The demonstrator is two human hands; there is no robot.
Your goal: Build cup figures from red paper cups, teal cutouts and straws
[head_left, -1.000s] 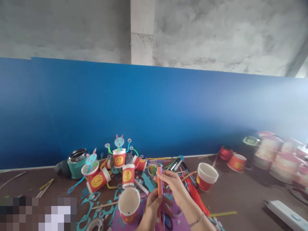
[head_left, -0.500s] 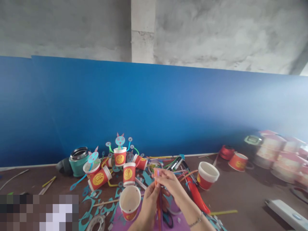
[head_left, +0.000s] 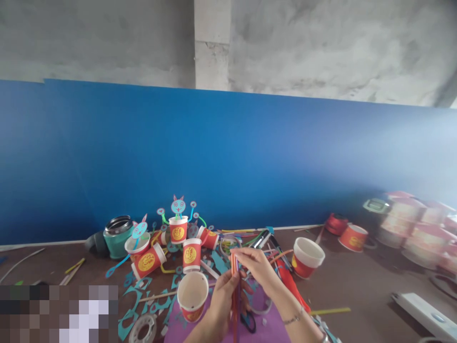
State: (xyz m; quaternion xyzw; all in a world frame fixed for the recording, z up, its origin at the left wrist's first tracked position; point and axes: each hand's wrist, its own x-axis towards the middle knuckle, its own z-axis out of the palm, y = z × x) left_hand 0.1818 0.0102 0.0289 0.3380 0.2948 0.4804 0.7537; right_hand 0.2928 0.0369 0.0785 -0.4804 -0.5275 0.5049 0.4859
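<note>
Left grip (head_left: 223,291) and right grip (head_left: 255,265) clasp straws (head_left: 234,305) (a cup (head_left: 178,230) holds an eared cutout (head_left: 178,206))

Straws (head_left: 234,305) smooth, glossy plastic; nearest cup (head_left: 193,294) smooth paper; flask mouth (head_left: 119,224) shiny metal; wall (head_left: 321,47) rough, matt concrete.

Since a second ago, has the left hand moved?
Yes. Judged against the nearest cup, the left hand has moved slightly forward, toward the right hand.

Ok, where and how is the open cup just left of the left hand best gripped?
I'd pinch the paper cup by its left rim, coming from above: the wide mouth faces up, likely letting a finger inside, and the left hand sits close on its right.
</note>
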